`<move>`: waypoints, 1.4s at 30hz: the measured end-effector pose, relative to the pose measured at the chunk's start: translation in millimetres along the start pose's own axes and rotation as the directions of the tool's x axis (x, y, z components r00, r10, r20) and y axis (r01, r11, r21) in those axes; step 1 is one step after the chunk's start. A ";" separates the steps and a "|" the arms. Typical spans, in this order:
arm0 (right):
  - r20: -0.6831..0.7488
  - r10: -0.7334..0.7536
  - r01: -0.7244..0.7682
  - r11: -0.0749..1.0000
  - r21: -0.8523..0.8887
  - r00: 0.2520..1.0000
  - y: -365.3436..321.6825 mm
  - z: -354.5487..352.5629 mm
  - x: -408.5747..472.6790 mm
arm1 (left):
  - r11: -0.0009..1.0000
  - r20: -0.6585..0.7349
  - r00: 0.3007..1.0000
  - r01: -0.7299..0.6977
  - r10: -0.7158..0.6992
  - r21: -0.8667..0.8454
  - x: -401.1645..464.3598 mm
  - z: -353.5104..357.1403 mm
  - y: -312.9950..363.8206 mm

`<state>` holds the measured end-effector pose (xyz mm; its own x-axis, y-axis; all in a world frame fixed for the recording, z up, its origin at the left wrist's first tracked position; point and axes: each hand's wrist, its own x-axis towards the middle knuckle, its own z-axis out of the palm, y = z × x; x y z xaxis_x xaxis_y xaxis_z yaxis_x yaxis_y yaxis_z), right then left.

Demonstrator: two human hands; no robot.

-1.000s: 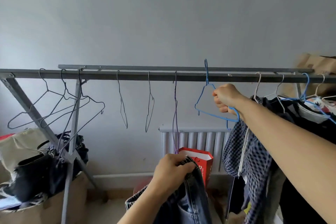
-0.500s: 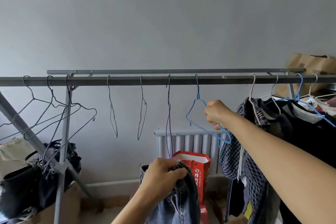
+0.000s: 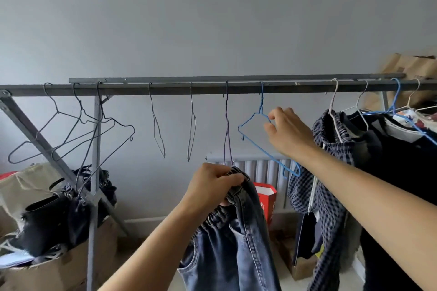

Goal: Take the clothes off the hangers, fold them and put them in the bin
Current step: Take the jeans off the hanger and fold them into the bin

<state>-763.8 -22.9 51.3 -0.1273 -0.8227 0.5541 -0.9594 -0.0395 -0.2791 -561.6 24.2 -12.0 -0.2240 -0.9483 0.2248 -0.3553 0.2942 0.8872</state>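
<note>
The left hand grips the bunched waistband of a pair of jeans, which hang free below the rail, near its middle, already off any hanger. The right hand is up at the blue hanger, which is hooked on the rail; its fingers look loosely parted around the upper wire, touching or just beside it, and I cannot tell whether they pinch it. The hanger hangs tilted, its long arm running down to the right. No bin is clearly in view; a cardboard box full of dark things stands at the left end of the rail, and I cannot say it is the bin. The risks, as I judge them: a one-handed hold on heavy denim could slip and drop the jeans to the floor; the tilted blue hanger could swing and catch the checked garment hanging just beside it at the right end, or jump off the rail if nudged upward.
</note>
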 end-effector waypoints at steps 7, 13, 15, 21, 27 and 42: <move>0.575 -0.305 0.048 0.908 0.417 0.759 -63.3 -20.3 -68.6 | 0.993 -0.066 0.998 -0.003 -0.005 -0.117 -3.6 -31.8 17.9; 0.380 -0.296 0.018 0.807 0.590 0.876 -88.8 13.4 -77.8 | 0.978 -0.130 0.987 -0.113 0.091 -0.174 -22.4 -50.7 25.4; 0.362 -0.269 -0.034 0.760 0.650 0.893 -91.4 10.1 -74.0 | 0.972 -0.243 0.959 -0.187 0.149 -0.145 -28.9 -65.9 18.0; 0.292 -0.250 -0.122 0.530 0.839 0.923 -95.1 -7.7 -58.3 | 0.996 -0.308 0.950 0.076 -0.058 0.049 -53.6 -139.9 -55.0; 0.285 -0.351 -0.123 0.419 0.900 0.892 -97.2 -24.2 -49.3 | 0.982 -0.072 0.990 0.110 -0.122 -0.154 -52.6 -148.6 -62.9; 0.146 -0.537 0.337 0.695 0.635 0.831 -68.5 -19.8 -56.4 | 0.947 0.072 0.994 0.103 -0.085 -0.305 -43.1 -160.7 -29.9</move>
<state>-695.9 37.5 54.7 0.4460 -0.7451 0.4959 -0.5496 -0.6653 -0.5053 -395.4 37.2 16.5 -0.2576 -0.9589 0.1189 -0.0830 0.1446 0.9860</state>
